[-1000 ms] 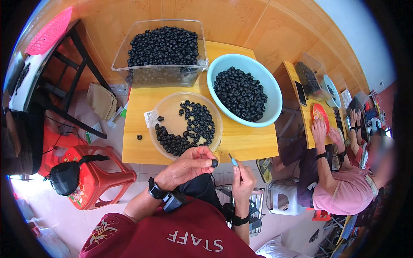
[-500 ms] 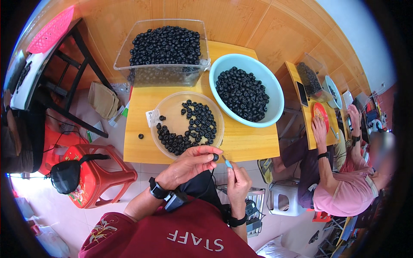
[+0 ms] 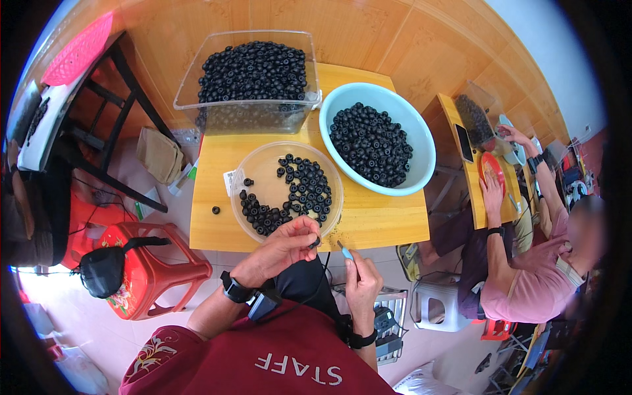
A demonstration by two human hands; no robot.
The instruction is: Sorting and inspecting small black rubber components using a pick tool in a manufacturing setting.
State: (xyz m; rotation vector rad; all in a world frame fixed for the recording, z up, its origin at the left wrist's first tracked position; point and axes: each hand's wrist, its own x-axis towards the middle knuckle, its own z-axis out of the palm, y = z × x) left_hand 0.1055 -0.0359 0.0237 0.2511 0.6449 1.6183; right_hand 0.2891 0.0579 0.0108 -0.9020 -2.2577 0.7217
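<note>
Black bead [image 3: 315, 243] sits pinched in the curled left hand [image 3: 284, 247]; beside it, the right hand [image 3: 363, 282] clasps a tool [image 3: 347, 253], tip angled bead-ward.

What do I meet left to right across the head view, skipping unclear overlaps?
Pink basket → paper bag → lone bead on the table → left hand → blue tool → right hand → white stool → red plate.

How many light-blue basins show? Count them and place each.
2: the near basin on the closer table; the far basin, partly hidden, on the next table. Others may be hidden.
</note>
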